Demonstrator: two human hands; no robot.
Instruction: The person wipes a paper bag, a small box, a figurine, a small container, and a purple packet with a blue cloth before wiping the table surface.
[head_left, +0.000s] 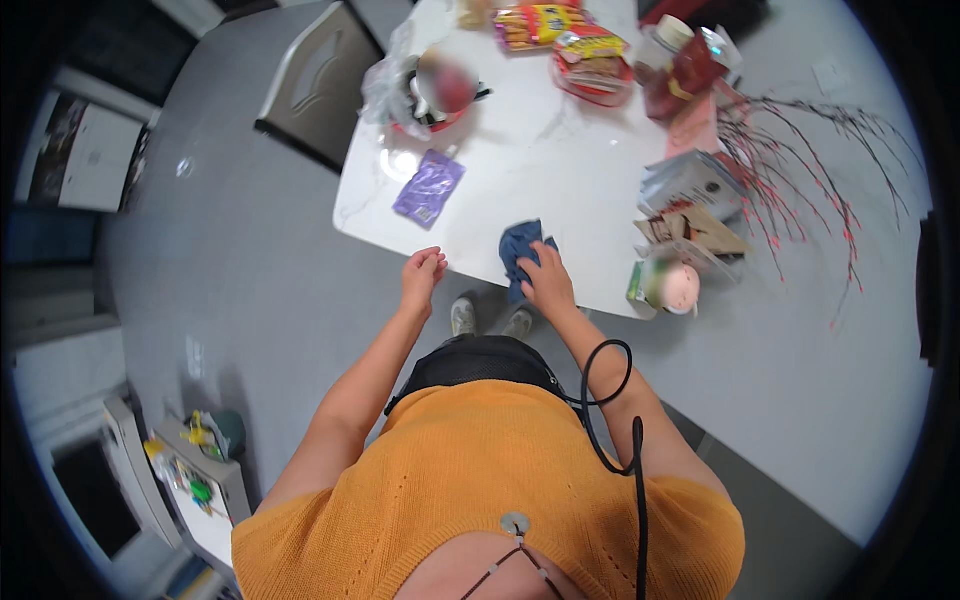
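My right hand (548, 280) is on a dark blue cloth (520, 245) at the near edge of the white table (490, 185). Its fingers are bent over the crumpled fabric, and part of the cloth hangs past the edge. Off to the left, my left hand (424, 275) hovers just in front of the same edge, fingers curled together, with nothing visible in them. Beyond it on the tabletop lies a purple packet (430, 189), which neither hand touches.
A red basket (443, 122) with a clear plastic bag (388, 90) stands at the far left. Snack packs (545, 25) lie at the back. Boxes (690, 183), a pink round item (682, 288) and red-budded branches (800, 180) line the right. A chair (318, 90) stands left. A black cable (638, 480) hangs by my right arm.
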